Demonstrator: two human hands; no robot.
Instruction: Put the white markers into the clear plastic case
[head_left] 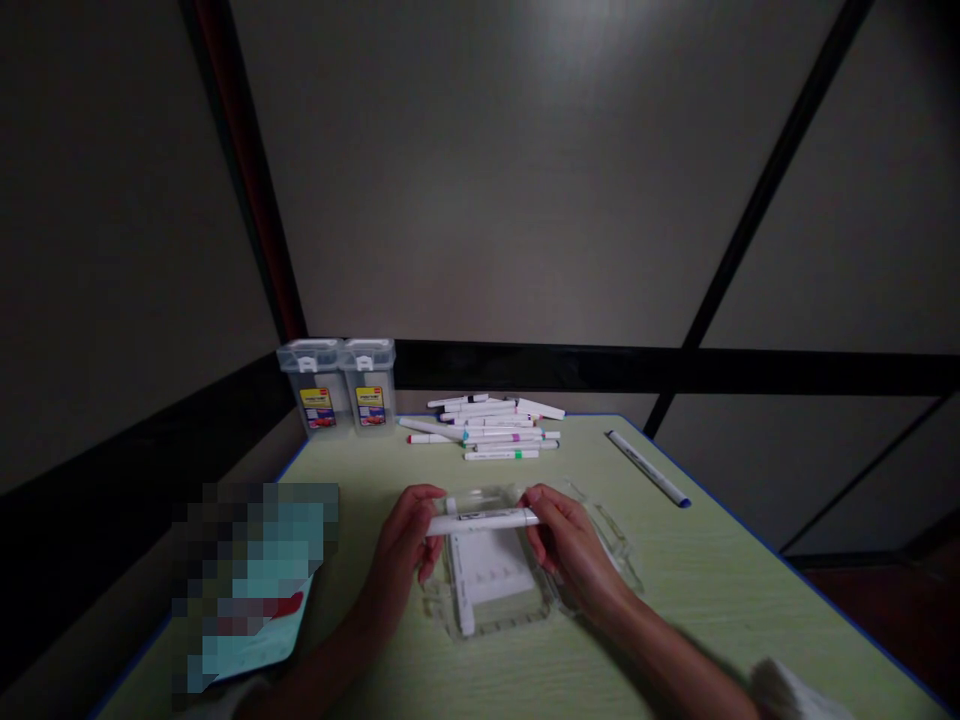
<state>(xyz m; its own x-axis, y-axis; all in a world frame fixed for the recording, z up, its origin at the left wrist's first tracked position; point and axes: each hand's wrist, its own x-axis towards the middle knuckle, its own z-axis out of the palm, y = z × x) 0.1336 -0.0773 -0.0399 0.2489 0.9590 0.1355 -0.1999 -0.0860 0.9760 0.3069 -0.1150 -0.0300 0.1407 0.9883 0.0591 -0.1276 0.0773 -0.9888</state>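
A white marker pen [484, 520] lies level between my two hands, above an opened clear plastic case [517, 618]. My left hand [409, 535] is closed on the marker's left end. At its other end, the thumb and fingers of my right hand [566, 535] pinch it. Inside the case a white marker [463, 590] rests along the left wall, beside a white paper insert [495, 565]. The case's lid [611, 540] spreads out to the right, partly behind my right hand.
A pile of white markers [495, 430] with coloured ends lies at the table's back. Two lidded clear boxes [371, 395] stand at the back left. One blue-ended marker [649, 470] lies near the right edge. A partly pixelated teal object [270, 590] is at left.
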